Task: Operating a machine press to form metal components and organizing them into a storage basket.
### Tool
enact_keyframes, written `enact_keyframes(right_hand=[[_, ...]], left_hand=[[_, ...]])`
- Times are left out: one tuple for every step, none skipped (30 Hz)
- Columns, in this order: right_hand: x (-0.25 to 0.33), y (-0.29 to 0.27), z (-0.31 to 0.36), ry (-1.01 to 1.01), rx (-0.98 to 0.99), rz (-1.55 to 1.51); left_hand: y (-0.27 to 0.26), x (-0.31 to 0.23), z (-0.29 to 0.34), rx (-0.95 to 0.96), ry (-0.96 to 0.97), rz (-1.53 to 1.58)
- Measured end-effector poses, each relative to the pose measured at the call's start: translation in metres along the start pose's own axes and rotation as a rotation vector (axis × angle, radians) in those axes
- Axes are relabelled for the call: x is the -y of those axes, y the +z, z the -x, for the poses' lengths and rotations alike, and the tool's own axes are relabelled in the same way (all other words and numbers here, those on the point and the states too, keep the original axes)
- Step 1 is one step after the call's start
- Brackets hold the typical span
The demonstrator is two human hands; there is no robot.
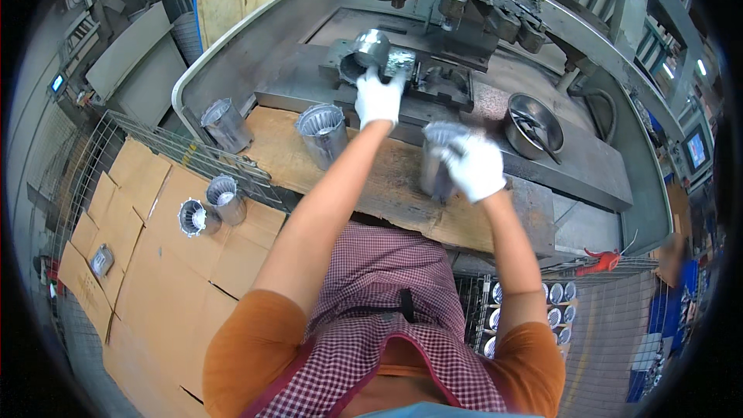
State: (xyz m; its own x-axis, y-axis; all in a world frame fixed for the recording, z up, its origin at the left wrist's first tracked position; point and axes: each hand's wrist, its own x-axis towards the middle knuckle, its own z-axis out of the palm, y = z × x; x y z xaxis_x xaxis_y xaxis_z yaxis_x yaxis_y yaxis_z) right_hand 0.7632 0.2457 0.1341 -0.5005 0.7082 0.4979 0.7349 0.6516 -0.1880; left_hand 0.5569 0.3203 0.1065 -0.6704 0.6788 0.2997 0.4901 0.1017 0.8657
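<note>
My left hand (pixel 378 101), in a white glove, reaches to a shiny metal cylindrical housing (pixel 373 45) lying tilted on the machine fixture. Its fingers are at the housing's lower rim and seem to grip it; the fingertips are partly hidden. My right hand (pixel 476 168), also gloved and blurred by motion, has its fingers at the upper part of a ribbed metal housing (pixel 435 166) at the wooden board's edge. Between my arms and the left side, another ribbed housing (pixel 323 138) stands upright on the board, with a further one (pixel 226 125) leaning at its left end.
A steel bowl (pixel 548 133) with dark tools sits on the machine bed at right. Spindles (pixel 453 8) hang over the fixture. At lower left, two housings (pixel 224 200) rest on cardboard (pixel 174 279) by a wire basket edge. A red-handled tool (pixel 600 262) lies at right.
</note>
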Motion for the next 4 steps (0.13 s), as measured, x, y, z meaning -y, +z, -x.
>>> enact_keyframes(right_hand=[[0.009,0.007,0.009,-0.021,0.032,0.012],[0.013,0.013,0.018,-0.032,0.059,0.029],[0.013,0.023,0.027,-0.073,0.079,-0.072],[0.025,0.021,0.035,-0.099,0.016,-0.053]], left_hand=[[0.003,0.002,-0.020,0.033,-0.098,-0.020],[0.005,0.003,-0.034,0.036,-0.112,-0.117],[0.006,0.006,-0.045,0.058,-0.145,-0.239],[0.007,0.021,-0.064,0.125,-0.176,-0.255]])
